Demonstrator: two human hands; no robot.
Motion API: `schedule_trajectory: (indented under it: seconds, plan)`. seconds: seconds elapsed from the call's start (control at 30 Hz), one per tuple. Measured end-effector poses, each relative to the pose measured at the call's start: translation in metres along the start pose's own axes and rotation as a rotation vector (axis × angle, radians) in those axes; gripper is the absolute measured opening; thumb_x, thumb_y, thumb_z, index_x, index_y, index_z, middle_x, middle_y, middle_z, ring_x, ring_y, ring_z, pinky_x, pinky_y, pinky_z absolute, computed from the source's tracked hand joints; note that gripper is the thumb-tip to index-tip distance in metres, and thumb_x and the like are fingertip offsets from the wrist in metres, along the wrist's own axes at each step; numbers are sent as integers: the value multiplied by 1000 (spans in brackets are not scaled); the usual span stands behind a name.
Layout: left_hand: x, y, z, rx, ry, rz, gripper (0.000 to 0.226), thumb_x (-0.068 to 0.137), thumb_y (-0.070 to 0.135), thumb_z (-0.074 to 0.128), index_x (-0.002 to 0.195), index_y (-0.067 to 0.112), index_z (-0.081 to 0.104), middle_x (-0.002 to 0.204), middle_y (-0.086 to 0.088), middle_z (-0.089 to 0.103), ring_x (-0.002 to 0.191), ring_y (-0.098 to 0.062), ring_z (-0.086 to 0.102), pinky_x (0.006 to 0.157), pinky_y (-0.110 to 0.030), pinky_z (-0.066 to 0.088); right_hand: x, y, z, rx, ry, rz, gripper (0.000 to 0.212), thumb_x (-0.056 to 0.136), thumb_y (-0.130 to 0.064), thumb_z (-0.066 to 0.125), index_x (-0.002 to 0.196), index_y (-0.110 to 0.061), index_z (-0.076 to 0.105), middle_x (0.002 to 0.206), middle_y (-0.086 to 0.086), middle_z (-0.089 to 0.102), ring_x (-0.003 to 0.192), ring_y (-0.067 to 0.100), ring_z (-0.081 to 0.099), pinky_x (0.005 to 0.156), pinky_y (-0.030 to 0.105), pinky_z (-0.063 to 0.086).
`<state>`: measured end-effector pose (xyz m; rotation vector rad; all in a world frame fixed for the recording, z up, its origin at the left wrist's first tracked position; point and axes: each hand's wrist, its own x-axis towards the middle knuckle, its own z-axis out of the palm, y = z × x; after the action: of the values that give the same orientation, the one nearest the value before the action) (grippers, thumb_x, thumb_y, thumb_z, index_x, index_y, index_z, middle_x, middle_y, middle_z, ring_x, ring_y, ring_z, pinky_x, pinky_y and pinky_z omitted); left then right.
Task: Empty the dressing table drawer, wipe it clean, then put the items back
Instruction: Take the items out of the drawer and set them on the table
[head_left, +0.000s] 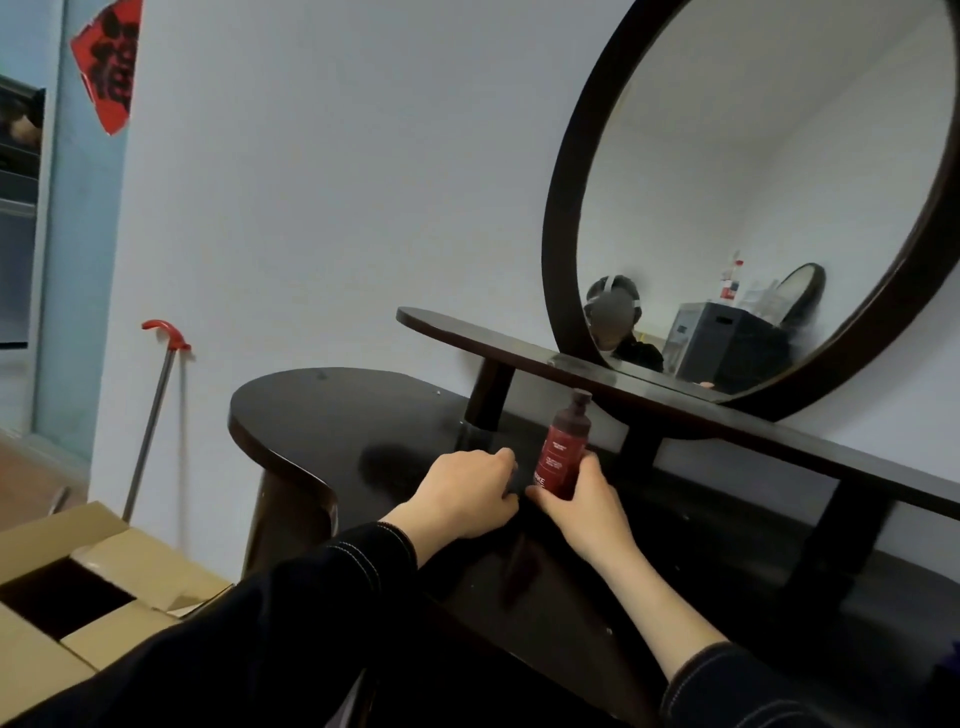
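My right hand (577, 512) grips a dark red bottle (563, 453) with a dark cap and holds it upright on the dark dressing table top (332, 415). Close to the bottle's left, my left hand (467, 493) rests on the table top with its fingers curled. Whether it holds anything is hidden in the dark gap between fingers and thumb. The drawer is not in sight.
A narrow dark shelf (519, 345) on posts runs above the table top and carries a large round mirror (753, 197). An open cardboard box (78, 592) stands on the floor at the left. A red-handled metal pole (153, 410) leans on the wall.
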<state>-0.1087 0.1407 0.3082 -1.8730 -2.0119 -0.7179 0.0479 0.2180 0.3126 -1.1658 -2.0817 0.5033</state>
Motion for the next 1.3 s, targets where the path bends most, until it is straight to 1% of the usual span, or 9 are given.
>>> schedule_trajectory:
  seconds: [0.17, 0.33, 0.6, 0.73, 0.83, 0.93, 1.07, 1.13, 1.3]
  plan:
    - [-8, 3, -5, -15, 21, -28, 36, 86, 56, 59, 94, 24, 45, 93, 8, 55, 88, -20, 63, 65, -30, 38, -20, -3, -8, -184, -46, 20, 72, 84, -53, 72, 140, -20, 41, 133, 1, 57, 119, 23, 57, 90, 38, 53]
    - [-29, 11, -16, 13, 31, -97, 55, 81, 69, 60, 106, 21, 51, 100, 5, 56, 88, -19, 63, 64, -31, 42, -53, 0, -23, -282, -69, 31, 74, 91, -58, 60, 149, -18, 38, 146, 2, 47, 132, 23, 48, 97, 37, 48]
    - [-97, 40, -37, -150, 133, -162, 22, 90, 43, 60, 87, 21, 62, 89, 8, 52, 93, -20, 54, 70, -32, 43, -121, 7, -62, -258, -66, 40, 36, 95, -48, 58, 121, -23, 61, 127, -2, 52, 113, 17, 53, 82, 32, 50]
    - [-152, 65, -31, -141, 310, -123, 23, 95, 36, 50, 101, 22, 68, 101, 5, 55, 101, -21, 53, 91, -36, 39, -171, 2, -76, -341, 51, -4, 31, 98, -44, 51, 119, -25, 63, 126, -4, 56, 112, 17, 54, 77, 32, 45]
    - [-198, 83, -19, -172, 357, -4, 38, 94, 36, 51, 128, 21, 61, 133, 0, 55, 133, -24, 46, 117, -42, 27, -230, 8, -71, -462, 244, -177, 39, 99, -42, 48, 131, -25, 62, 135, -6, 60, 126, 19, 53, 101, 36, 41]
    - [-236, 95, -3, -279, 314, 163, 40, 90, 30, 60, 129, 19, 57, 152, -2, 40, 147, -26, 29, 118, -37, 28, -286, 33, -63, -500, 243, -339, 56, 94, -32, 61, 147, -23, 48, 157, -2, 41, 150, 17, 30, 124, 42, 24]
    - [-275, 106, 32, -382, 45, 320, 15, 90, 26, 53, 94, 19, 65, 102, 7, 59, 104, -16, 49, 87, -34, 49, -333, 81, -52, -211, 166, -191, 31, 96, -26, 57, 127, -31, 57, 132, -18, 52, 125, 1, 49, 96, 25, 51]
    - [-287, 108, 58, -343, -203, 303, 20, 90, 27, 52, 93, 16, 68, 97, 4, 62, 99, -18, 51, 86, -32, 47, -344, 105, -38, -139, 3, -17, 16, 98, -24, 58, 109, -34, 63, 111, -19, 60, 103, 2, 61, 81, 26, 55]
    - [-290, 98, 108, -309, -687, 163, 17, 92, 23, 55, 92, 10, 66, 95, -7, 69, 91, -27, 63, 77, -36, 49, -356, 151, 1, -79, -474, 203, 20, 97, -31, 58, 85, -46, 65, 89, -23, 69, 88, -4, 66, 79, 31, 59]
